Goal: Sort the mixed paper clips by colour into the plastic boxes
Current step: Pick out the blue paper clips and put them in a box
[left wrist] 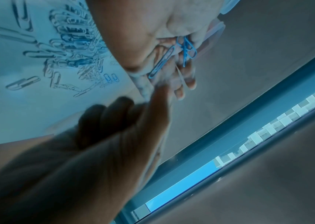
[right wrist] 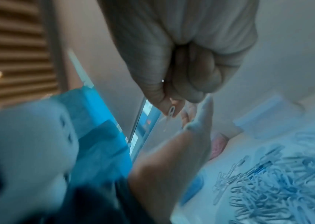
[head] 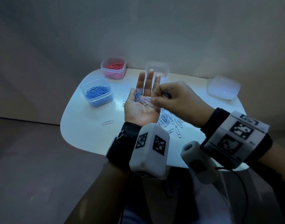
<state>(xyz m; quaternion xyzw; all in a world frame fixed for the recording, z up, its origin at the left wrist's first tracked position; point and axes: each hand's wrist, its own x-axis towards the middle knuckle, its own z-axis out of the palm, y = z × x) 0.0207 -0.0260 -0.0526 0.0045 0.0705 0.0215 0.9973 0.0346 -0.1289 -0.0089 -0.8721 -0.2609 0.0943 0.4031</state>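
The left hand (head: pixel 142 101) lies palm up above the white table (head: pixel 83 126), fingers straight and relaxed, serving as a tray for a few blue clips (head: pixel 138 95). The right hand (head: pixel 172 98) reaches across it with fingertips pinched together at the palm's edge — the right wrist view shows a pale clip (right wrist: pixel 171 111) held between thumb and finger, and the head view shows one blue clip lying just beside those fingertips.

The step in hand looks like culling: keeping only blue in the palm. To do it well, the palm should stay level and slightly cupped so nothing slides off, and the pinch should lift one clip cleanly, since clips tend to hook each other.

The unsorted heap (head: pixel 168 118) sits on the table under the right wrist. The blue box (head: pixel 96 92) stands at the left, the red box (head: pixel 114 68) behind it — both already hold clips.
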